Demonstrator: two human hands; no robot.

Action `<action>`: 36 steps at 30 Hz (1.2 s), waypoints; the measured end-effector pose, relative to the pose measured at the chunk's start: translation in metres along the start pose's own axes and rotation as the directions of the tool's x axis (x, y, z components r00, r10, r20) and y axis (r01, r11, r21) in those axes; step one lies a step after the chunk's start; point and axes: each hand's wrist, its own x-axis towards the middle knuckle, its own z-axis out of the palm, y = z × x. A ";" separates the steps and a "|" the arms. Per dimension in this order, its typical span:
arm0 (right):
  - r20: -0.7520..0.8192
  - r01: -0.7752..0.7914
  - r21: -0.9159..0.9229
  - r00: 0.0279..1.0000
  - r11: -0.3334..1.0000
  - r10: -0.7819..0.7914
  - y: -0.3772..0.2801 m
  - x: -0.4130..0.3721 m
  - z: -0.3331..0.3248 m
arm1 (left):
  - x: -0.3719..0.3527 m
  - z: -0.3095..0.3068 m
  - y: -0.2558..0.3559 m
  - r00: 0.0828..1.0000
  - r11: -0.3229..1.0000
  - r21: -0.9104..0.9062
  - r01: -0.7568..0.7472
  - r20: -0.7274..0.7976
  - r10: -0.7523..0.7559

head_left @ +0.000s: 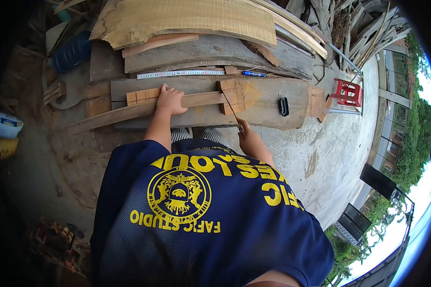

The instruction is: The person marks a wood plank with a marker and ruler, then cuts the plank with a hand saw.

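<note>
My left hand [171, 99] presses down on a long wooden strip [129, 114], its fingers closed over the upper edge. The strip lies across two wooden blocks, the left block [142, 96] with dark lines marked across it and the right block [233, 95] under its other end. In my right hand [247, 134] is a thin-bladed hand saw [230, 103], seen almost edge-on. Its blade slants across the right end of the strip, over the right block. The grip is mostly hidden by my fingers.
A measuring tape [179, 73] and a blue marker [254, 73] lie behind the strip. A small black object [283, 106] sits on the thick plank [270, 98]. Large boards [187, 21] are stacked beyond. A red stool [347, 93] stands at right, a blue water bottle [72, 53] at left.
</note>
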 end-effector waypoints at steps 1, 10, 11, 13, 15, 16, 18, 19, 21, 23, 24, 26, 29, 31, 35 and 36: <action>0.008 0.000 -0.002 1.000 1.000 0.000 0.007 -0.001 -0.002 | 0.000 0.001 0.000 1.000 1.000 -0.003 0.005 0.006 -0.005; -0.051 0.168 0.177 0.986 0.970 -0.161 0.024 0.040 0.019 | 0.001 -0.005 0.002 1.000 1.000 0.011 0.020 0.012 -0.020; -0.052 0.176 0.174 0.984 0.969 -0.170 0.019 0.032 0.012 | 0.001 -0.005 0.003 0.999 1.000 0.009 0.024 0.028 -0.024; 0.061 0.033 0.164 0.997 0.986 -0.044 0.013 0.011 -0.003 | 0.001 -0.004 0.002 0.998 0.999 0.005 0.035 0.045 -0.035; 0.052 0.043 0.202 0.997 0.978 -0.055 0.024 0.001 -0.008 | 0.002 -0.001 0.001 1.000 1.000 -0.021 0.020 0.021 -0.019; 0.048 0.031 0.234 0.998 0.972 -0.044 0.027 -0.003 -0.011 | 0.002 0.000 0.000 0.999 1.000 -0.022 0.020 0.027 -0.020; 0.051 0.009 0.287 0.998 0.958 -0.024 0.028 -0.003 -0.016 | 0.003 0.001 0.000 0.999 1.000 0.003 0.027 0.039 -0.027; 0.053 0.003 0.289 0.998 0.957 -0.019 0.028 0.004 -0.015 | 0.004 0.002 0.001 0.999 1.000 0.003 0.023 0.043 -0.023; 0.099 0.006 0.287 0.994 0.958 -0.036 0.027 0.026 -0.007 | 0.004 0.000 0.001 0.998 1.000 0.012 0.025 0.054 -0.026; 0.071 0.042 0.245 0.996 0.969 -0.061 0.022 0.038 0.003 | 0.004 0.002 0.001 0.999 1.000 0.018 0.024 0.047 -0.025; 0.042 0.080 0.195 0.995 0.978 -0.089 0.019 0.043 0.005 | 0.005 0.003 0.000 0.999 1.000 0.019 0.024 0.036 -0.025; 0.066 0.065 0.169 0.995 0.984 -0.077 0.014 0.039 0.000 | 0.006 -0.001 0.000 0.998 0.999 0.020 0.026 0.061 -0.027; 0.092 0.020 0.133 0.995 0.991 -0.032 0.016 0.020 -0.009 | 0.005 0.000 -0.002 0.995 1.000 0.019 0.023 0.093 -0.024; 0.082 -0.014 0.226 0.997 0.974 -0.004 0.025 0.009 -0.016 | 0.008 0.002 -0.002 0.996 1.000 0.014 0.009 0.093 -0.011; 0.048 0.068 0.281 0.995 0.957 -0.085 0.033 0.019 -0.012 | 0.006 0.006 -0.003 0.999 1.000 0.015 0.004 0.051 -0.005; 0.043 0.117 0.268 0.990 0.956 -0.133 0.033 0.032 -0.007 | 0.006 0.007 -0.003 1.000 1.000 0.007 0.003 0.009 -0.003</action>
